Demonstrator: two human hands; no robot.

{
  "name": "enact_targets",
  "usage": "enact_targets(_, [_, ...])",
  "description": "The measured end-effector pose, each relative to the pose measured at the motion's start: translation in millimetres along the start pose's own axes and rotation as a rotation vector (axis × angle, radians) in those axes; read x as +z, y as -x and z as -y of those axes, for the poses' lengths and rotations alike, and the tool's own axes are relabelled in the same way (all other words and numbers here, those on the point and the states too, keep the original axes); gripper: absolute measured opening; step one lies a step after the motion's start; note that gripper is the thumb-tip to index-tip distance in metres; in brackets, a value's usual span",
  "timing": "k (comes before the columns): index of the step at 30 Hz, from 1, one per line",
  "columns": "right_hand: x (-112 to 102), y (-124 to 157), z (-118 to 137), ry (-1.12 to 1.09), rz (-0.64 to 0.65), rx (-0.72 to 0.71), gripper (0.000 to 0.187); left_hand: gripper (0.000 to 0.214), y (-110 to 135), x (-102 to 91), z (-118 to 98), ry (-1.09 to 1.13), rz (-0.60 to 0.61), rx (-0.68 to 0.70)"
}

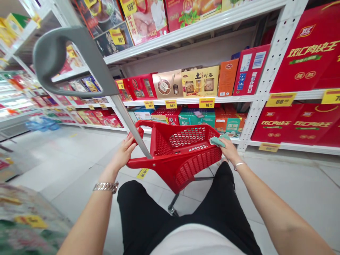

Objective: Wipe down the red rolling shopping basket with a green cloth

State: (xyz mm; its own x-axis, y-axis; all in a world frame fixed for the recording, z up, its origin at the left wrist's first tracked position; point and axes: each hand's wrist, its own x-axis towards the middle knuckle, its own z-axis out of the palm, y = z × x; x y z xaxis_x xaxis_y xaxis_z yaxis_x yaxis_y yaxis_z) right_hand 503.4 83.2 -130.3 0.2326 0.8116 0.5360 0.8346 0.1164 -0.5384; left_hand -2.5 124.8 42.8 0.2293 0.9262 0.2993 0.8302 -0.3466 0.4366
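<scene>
In front of my legs stands a red wheeled shopping basket (186, 159) with perforated sides. A metal pole (130, 124) rises from its left end to a large grey loop handle (77, 94). My left hand (125, 151) is closed on the basket's red rim at that end, beside the pole. At the opposite end, my right hand (230, 151) holds a green cloth (219, 141) against the rim. The palm side of both hands is hidden. Nothing shows inside the basket.
White shelves (191, 102) with boxed goods and yellow price tags run just beyond the basket. Large red boxes (310, 49) fill the shelves at right. Pale floor tiles (87, 145) lie around, and a blurred display (29, 219) stands at lower left.
</scene>
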Motion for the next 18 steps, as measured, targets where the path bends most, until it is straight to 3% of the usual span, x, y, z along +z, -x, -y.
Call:
enact_targets(5, [8.5,37.1,24.8,0.001,-0.083,-0.034,0.043,0.061,0.7,-5.2,3.7,0.102,-0.015,-0.034])
enact_targets(8, [16.3,62.2,55.7,-0.027,-0.193,-0.082,0.049,0.062,2.0,-6.3,8.2,0.170,-0.004,-0.060])
enact_targets(11, [22.1,75.9,108.5,-0.186,-0.155,-0.173,0.056,0.065,3.9,-6.9,11.2,0.203,0.020,-0.073])
enact_targets(14, [22.2,71.4,180.2,-0.592,-0.029,-0.278,0.056,0.067,8.1,-7.3,11.1,0.213,0.024,-0.056])
enact_targets(18, [17.6,42.9,260.0,-1.116,-0.032,-0.029,0.034,0.065,14.9,-8.4,8.7,0.203,0.037,-0.016])
